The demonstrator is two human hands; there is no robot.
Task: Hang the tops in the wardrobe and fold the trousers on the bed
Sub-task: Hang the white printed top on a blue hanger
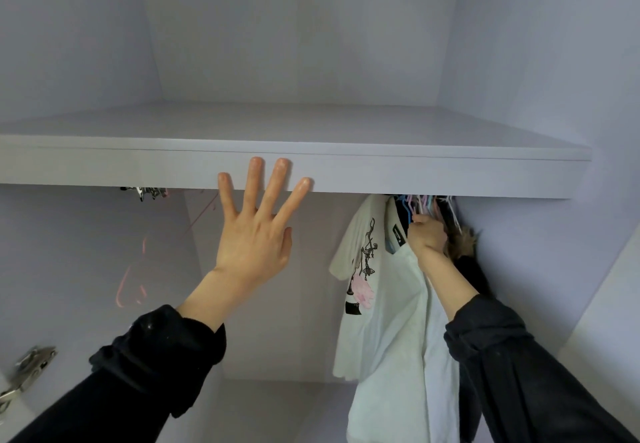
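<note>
- White top (391, 304) hangs far right in the wardrobe, under the shelf (381, 172)
- Right hand (427, 234) is closed on its hanger hook among crowded hangers (429, 203)
- Left hand (256, 231) is spread open, empty, fingertips against the shelf edge
- Step looks like hooking; next, seat the hook and let go

Just one head cam here. It sat close to the wardrobe, looking forward and up under the shelf (311, 172), with both hands raised in front of the lens.
</note>
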